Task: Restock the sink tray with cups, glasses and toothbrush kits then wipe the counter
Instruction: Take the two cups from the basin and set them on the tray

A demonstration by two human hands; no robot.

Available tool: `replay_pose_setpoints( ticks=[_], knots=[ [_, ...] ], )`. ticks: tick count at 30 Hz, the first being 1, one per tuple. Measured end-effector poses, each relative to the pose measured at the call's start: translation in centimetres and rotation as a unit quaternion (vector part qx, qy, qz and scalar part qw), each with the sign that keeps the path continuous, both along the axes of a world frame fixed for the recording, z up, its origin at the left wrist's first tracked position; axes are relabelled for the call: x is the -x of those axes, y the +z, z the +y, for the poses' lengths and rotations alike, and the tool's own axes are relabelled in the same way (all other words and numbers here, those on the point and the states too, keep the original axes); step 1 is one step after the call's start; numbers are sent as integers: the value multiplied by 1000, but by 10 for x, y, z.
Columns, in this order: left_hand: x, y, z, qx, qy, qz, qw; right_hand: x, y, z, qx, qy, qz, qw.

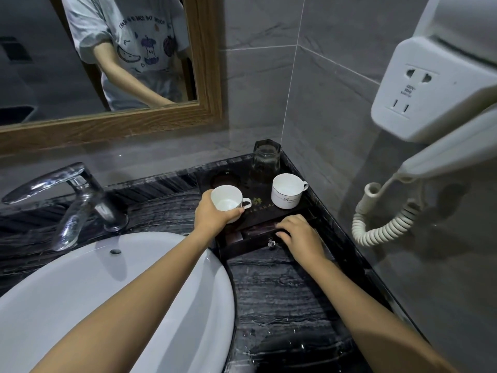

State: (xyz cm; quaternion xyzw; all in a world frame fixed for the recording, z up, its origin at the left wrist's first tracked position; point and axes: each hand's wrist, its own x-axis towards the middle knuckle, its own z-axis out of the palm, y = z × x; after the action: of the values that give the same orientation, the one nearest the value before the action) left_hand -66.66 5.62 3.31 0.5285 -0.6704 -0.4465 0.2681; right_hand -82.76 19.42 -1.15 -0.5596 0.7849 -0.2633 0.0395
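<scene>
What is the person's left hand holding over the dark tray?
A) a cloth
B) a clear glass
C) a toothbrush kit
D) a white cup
D: the left hand grips a white cup with a handle, tilted above the tray; the clear glass stands untouched at the back.

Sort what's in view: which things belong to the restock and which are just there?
Job:
tray
cup in left hand
left hand
standing cup
upturned glass
drawer
right hand
counter

Just there:
tap
basin
mirror
hair dryer
</scene>
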Motion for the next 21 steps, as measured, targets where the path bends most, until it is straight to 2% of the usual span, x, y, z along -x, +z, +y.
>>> replay_pose_setpoints(
  ticks=[8,21],
  knots=[
    [6,-4,1,14,12,2,1000,2,-6,-4,27,9,-19,999],
    [20,-9,2,26,29,-19,999,7,-4,-4,7,12,-32,999]
  ],
)
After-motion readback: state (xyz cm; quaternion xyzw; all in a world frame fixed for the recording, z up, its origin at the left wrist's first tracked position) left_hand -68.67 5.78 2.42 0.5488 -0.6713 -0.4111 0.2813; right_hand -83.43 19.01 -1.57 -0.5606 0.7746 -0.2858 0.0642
